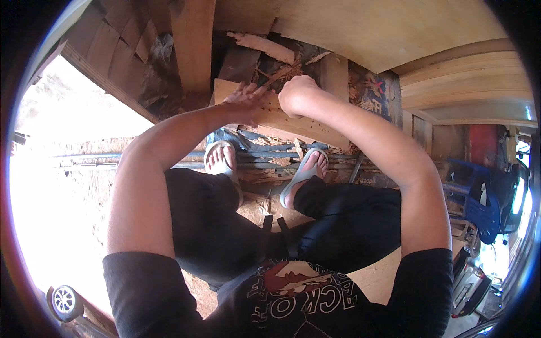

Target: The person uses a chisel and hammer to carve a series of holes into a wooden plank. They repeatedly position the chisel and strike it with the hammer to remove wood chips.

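A light wooden board (324, 133) with small dark marks lies slantwise in front of my feet. My left hand (248, 102) rests flat on its left part with the fingers stretched out. Close beside it, my right hand (297, 97) is closed in a fist at the board's far edge. The back of the hand hides whatever those fingers may hold.
Broken wood (265, 47) and splinters lie beyond the board. A large pale panel (389, 28) spans the far right. Dark pipes (265, 153) run across the ground by my sandalled feet. A blue plastic chair (482, 205) is at the right; a wheel (65, 301) shows lower left.
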`<state>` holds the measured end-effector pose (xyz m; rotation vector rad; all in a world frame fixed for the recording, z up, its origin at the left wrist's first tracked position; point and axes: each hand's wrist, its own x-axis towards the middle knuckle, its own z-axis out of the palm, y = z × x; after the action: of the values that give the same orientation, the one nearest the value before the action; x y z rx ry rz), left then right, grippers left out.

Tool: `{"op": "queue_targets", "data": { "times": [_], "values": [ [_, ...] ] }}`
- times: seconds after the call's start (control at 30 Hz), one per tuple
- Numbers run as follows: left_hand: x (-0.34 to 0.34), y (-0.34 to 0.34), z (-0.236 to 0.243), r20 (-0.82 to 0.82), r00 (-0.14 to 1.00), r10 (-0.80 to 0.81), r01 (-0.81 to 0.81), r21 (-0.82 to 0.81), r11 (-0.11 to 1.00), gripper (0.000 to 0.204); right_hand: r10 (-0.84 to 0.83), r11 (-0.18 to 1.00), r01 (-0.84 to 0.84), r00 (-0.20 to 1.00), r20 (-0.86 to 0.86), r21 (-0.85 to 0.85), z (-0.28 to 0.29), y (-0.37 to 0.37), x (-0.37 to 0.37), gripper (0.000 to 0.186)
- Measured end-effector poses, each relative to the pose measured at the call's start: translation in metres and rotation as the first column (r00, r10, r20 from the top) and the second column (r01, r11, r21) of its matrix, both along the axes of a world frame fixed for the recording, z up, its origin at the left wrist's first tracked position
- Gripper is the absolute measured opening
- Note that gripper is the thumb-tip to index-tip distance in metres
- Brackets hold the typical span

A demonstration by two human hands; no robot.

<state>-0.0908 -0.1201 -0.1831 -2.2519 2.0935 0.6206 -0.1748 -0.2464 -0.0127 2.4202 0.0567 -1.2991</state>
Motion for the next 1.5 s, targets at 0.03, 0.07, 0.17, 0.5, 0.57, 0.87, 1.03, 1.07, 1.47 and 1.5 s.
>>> {"op": "queue_targets", "data": {
  "times": [0.03,0.07,0.17,0.5,0.57,0.87,1.03,1.07,1.47,1.5],
  "values": [
    [-0.001,0.000,0.000,0.026,1.000,-0.003,0.003,0.005,1.000,0.122,0.009,1.000,-0.009,1.000,-0.017,0.000,0.003,0.001,0.001,0.036],
    [-0.002,0.000,0.000,0.047,0.999,-0.010,0.009,0.020,1.000,0.128,0.012,1.000,-0.012,1.000,-0.028,-0.007,0.005,0.002,0.001,0.036],
    [-0.003,0.001,0.002,0.027,0.999,0.018,-0.018,0.000,1.000,0.129,0.027,1.000,-0.027,1.000,-0.014,-0.014,0.004,0.001,0.000,0.034],
    [-0.003,-0.002,-0.002,0.031,0.999,0.020,-0.018,-0.044,0.999,0.130,-0.060,0.971,0.001,0.970,0.237,0.241,-0.015,-0.067,-0.058,0.027],
    [-0.003,-0.001,-0.003,0.018,0.999,0.026,-0.025,-0.066,0.998,0.131,-0.130,0.946,0.018,0.937,0.326,0.324,-0.019,-0.083,-0.079,0.033],
    [-0.006,-0.002,0.006,0.042,0.998,0.043,-0.042,-0.015,0.999,0.133,-0.426,0.797,0.124,0.809,0.404,0.592,-0.087,-0.137,-0.147,0.037],
    [-0.006,-0.001,0.010,0.039,0.997,0.061,-0.062,0.010,0.998,0.127,-0.416,0.816,0.060,0.752,0.512,0.575,-0.112,-0.170,-0.176,0.038],
    [-0.007,-0.001,0.011,0.036,0.998,0.054,-0.055,0.020,0.998,0.125,-0.425,0.817,0.043,0.718,0.552,0.575,-0.111,-0.179,-0.179,0.036],
    [-0.017,-0.004,0.024,0.191,0.978,-0.084,0.078,0.041,0.996,0.093,-0.612,0.779,0.277,0.527,0.589,0.562,-0.097,-0.250,-0.198,0.035],
    [-0.018,-0.004,0.023,0.199,0.976,-0.090,0.082,0.047,0.996,0.093,-0.608,0.779,0.280,0.556,0.567,0.561,-0.099,-0.252,-0.203,0.035]
  ]
}}
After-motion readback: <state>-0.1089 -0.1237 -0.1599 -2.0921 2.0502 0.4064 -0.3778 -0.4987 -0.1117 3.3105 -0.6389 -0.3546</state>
